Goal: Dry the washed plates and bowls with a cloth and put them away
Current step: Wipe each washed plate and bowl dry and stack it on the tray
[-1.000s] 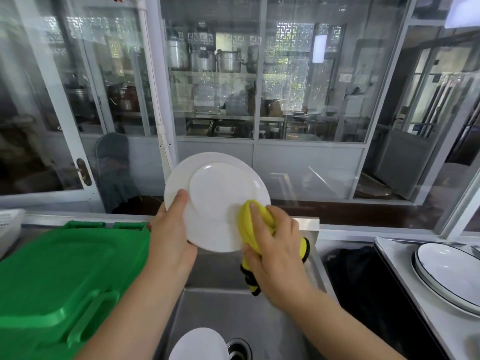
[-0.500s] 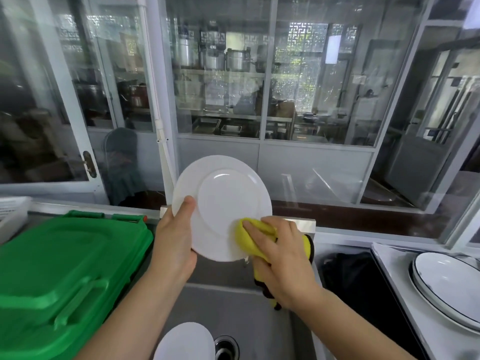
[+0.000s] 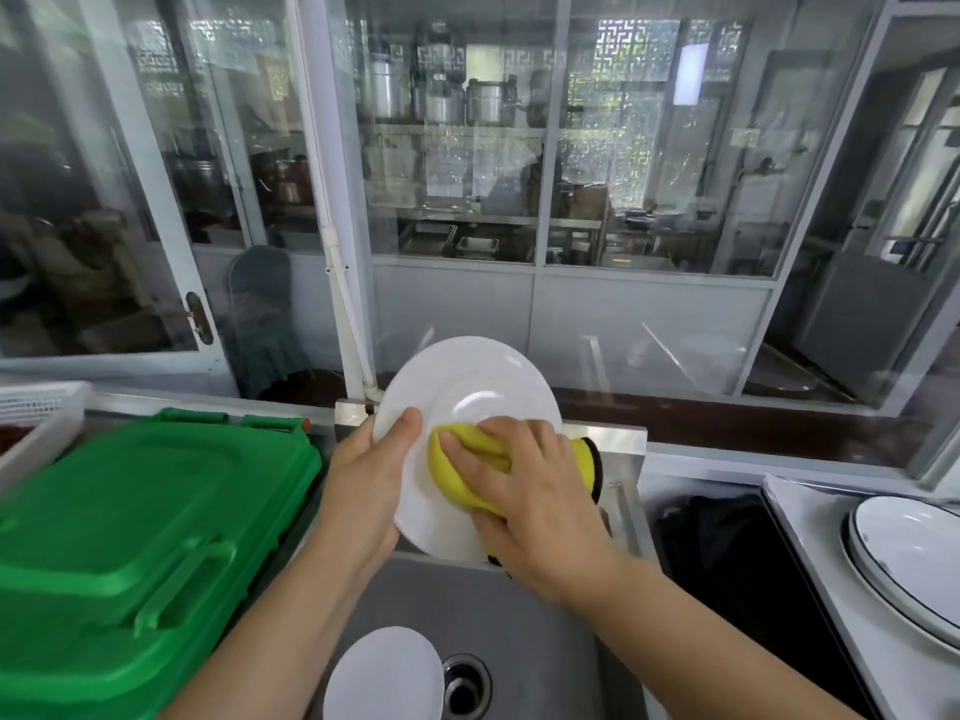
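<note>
Fingers of the right hand lie spread and slightly bent over a bunched yellow cloth, pressing it flat against the white plate. Cloth covers the plate's lower middle; a black-edged part of it sticks out past the plate's right rim, behind the hand.

Left hand grips the plate's left rim: thumb on the near face, just beside the cloth but not touching it, the other fingers hidden behind the plate. Plate is held tilted up, facing the camera, in the air above the steel sink.

Around the sink:
- second white plate lies in the basin directly below the held one, touching or just beside the drain; cannot tell which.
- green plastic bin with lid shut, immediately left of the sink, its edge near the left forearm.
- white slatted basket further left, behind the bin.
- dark gap right of the sink, then a white surface carrying stacked white dishes with dark rims.
- white pipe rises behind the sink, ending just behind the held plate's left rim.
- glass partition behind it all, pots on shelves beyond.
</note>
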`<action>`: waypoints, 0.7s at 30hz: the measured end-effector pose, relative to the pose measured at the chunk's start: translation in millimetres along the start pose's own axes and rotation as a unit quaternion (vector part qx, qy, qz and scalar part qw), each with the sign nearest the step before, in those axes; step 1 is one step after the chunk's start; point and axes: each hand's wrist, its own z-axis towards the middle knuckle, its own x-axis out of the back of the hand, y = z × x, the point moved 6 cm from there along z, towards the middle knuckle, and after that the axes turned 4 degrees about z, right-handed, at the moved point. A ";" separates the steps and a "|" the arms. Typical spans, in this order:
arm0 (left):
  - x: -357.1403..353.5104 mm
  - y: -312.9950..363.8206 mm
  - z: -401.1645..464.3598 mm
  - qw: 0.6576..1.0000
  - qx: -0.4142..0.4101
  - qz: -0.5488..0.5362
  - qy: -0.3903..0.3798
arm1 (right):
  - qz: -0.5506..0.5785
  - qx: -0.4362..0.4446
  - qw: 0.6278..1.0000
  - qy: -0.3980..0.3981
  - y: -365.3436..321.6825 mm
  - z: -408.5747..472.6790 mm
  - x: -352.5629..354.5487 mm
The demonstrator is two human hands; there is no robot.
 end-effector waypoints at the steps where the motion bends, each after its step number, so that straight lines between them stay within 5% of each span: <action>1: 2.4 -0.6 2.6 1.000 0.003 -0.001 -0.001 | 0.006 0.003 1.000 -0.008 0.9 -7.3 -3.0; 16: -38.8 -57.1 18.2 0.985 0.071 0.047 -0.149 | -0.081 -0.206 0.975 0.013 63.3 -32.8 8.3; 21: -67.9 -106.8 12.0 0.975 0.121 0.055 -0.180 | -0.052 -0.230 0.971 -0.041 56.5 -81.6 -9.2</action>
